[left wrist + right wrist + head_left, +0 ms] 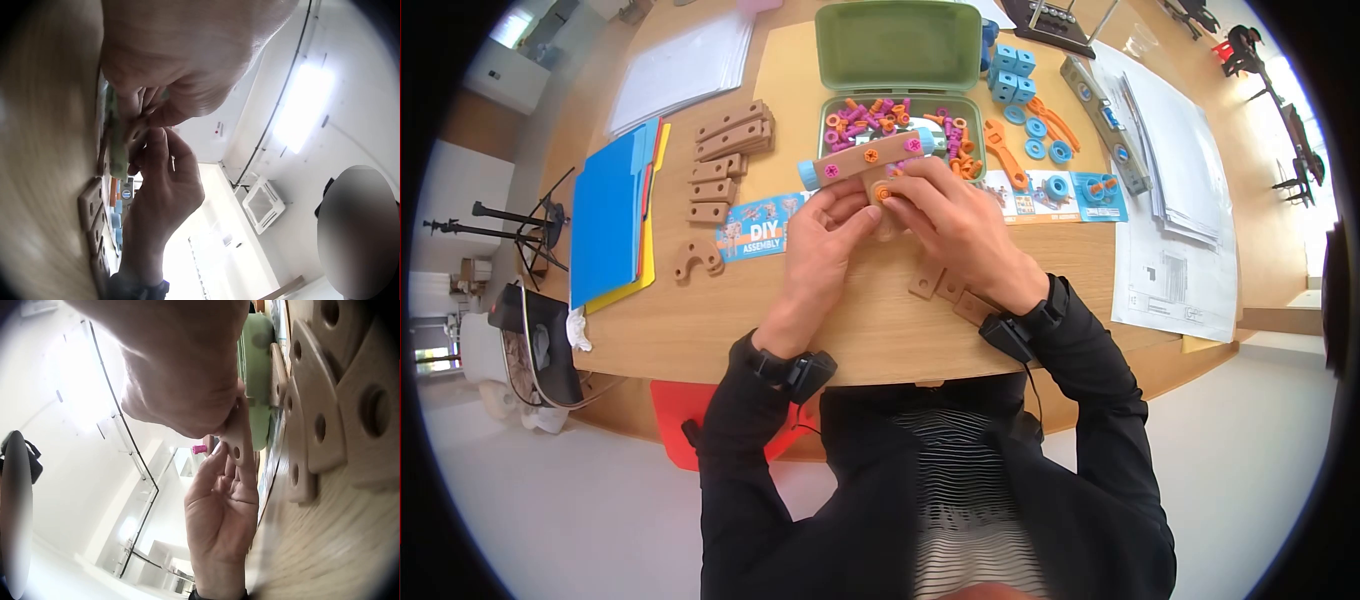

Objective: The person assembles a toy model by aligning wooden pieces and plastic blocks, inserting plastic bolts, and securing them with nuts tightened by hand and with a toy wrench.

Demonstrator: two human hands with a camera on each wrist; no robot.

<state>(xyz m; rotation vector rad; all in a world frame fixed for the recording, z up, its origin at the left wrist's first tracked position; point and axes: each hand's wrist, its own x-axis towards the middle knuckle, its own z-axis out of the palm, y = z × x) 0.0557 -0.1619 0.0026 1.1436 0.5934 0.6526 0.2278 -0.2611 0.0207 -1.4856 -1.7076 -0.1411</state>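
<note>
Over the table, close in front of the green box, my left hand grips a toy assembly. Its crosswise brown bar carries blue caps at both ends and pink and orange screw heads along its face. A second brown strip with holes joins that bar and points toward me. On this strip sits an orange screw, pinched by the fingertips of my right hand. Below the right wrist lie several brown hole plates, partly covered by the sleeve and wrist camera.
An open green box holds pink and orange screws. Brown strips and a curved piece lie left. Blue cubes, blue discs and an orange wrench lie right. Folders and papers flank the table.
</note>
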